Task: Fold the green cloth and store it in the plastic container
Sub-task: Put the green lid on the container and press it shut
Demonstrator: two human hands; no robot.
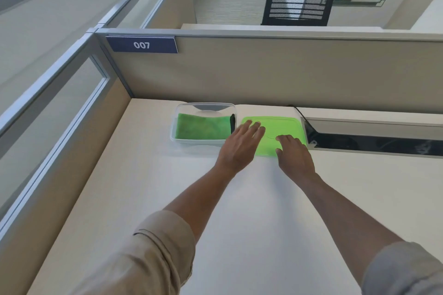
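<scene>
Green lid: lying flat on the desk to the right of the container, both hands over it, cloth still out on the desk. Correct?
Not quite. The green cloth is already inside the clear plastic container, not on the desk. The rest holds: the head view shows the green lid flat to its right, with the left hand and right hand over it.

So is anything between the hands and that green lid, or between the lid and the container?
Nothing visible. Both the left hand and right hand are already over the green lid, and the open container holding the folded cloth sits right beside it.

office, cubicle partition, numbered desk sign
</scene>
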